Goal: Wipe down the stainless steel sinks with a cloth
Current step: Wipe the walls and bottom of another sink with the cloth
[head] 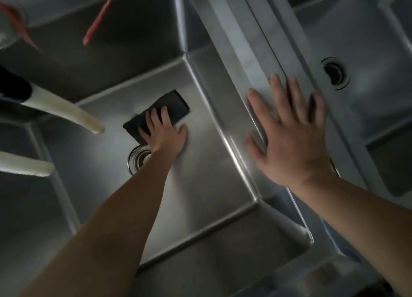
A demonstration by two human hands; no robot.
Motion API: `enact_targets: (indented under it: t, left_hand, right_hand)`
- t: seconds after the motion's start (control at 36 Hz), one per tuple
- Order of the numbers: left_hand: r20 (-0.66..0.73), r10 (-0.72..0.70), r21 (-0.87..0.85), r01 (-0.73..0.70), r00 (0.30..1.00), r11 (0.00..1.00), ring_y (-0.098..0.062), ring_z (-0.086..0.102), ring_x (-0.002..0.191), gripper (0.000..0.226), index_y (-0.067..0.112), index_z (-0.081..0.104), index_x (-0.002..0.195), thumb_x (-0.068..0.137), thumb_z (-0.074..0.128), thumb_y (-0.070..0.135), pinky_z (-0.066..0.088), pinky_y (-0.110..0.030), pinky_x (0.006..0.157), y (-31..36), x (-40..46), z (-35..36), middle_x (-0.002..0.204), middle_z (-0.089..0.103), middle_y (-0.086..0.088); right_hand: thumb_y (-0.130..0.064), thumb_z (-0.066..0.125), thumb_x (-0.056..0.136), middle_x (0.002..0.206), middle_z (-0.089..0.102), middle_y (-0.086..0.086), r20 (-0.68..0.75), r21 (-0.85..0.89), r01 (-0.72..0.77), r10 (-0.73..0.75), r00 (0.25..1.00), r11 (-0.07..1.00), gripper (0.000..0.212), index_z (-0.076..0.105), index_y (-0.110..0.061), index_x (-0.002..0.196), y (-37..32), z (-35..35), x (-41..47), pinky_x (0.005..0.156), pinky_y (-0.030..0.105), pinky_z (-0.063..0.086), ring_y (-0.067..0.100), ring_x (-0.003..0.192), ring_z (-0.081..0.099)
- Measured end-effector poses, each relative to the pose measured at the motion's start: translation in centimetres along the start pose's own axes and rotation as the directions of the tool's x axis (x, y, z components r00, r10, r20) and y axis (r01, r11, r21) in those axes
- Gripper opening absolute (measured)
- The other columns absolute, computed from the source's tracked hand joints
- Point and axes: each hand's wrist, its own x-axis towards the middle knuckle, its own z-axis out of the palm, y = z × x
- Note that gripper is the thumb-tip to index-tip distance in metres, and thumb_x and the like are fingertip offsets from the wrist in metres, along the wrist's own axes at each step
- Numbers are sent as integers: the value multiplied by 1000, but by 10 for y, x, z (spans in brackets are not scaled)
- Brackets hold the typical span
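Note:
A dark folded cloth (166, 108) lies flat on the floor of the middle stainless steel sink (200, 185). My left hand (163, 132) presses down on the cloth with straight fingers, just above the round drain (138, 158). My right hand (289, 138) rests flat, fingers spread, on the steel divider rim (252, 58) between this basin and the sink to the right (367, 109).
Two white hose ends (73, 115) (26, 165) reach in from the left over the basin. Red cords (101, 18) hang at the top left. The right sink has its own drain (334, 73). Another basin lies at the left.

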Motion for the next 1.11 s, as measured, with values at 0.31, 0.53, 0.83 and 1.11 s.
enact_targets:
  t: [0.31,0.53,0.83,1.11]
  left_hand:
    - [188,211,93,-231,959,969,-27,-17,151,71,45,-15,152,96,24,64,-15,-61,113,35,-1,31,166,-15,-5]
    - [224,608,191,-646,762,739,-31,19,151,76,43,19,155,88,50,61,22,-64,112,10,-105,81,165,17,-8]
    - [-65,-96,-108,88,993,990,-26,-7,152,69,52,-3,152,91,27,66,-6,-65,113,66,76,22,167,-1,-2]
    - [11,-145,-80,146,989,986,-25,-16,151,65,53,-7,151,96,27,61,-12,-64,112,85,109,7,166,-11,1]
  right_hand:
    - [-52,39,91,166,9,14,11,-40,14,-13,1000,999,76,17,-24,158,0,2,0,115,66,13,39,152,10]
    - [-52,38,92,166,8,16,59,-33,23,-21,998,999,77,13,-23,159,1,-3,0,114,67,13,41,151,11]
    - [-43,52,85,161,25,20,-85,3,44,-43,995,999,74,34,-20,154,0,5,0,111,69,19,44,147,26]
    - [-42,52,85,162,22,20,-82,13,35,-34,996,999,75,31,-20,155,0,10,-1,111,71,18,45,148,22]
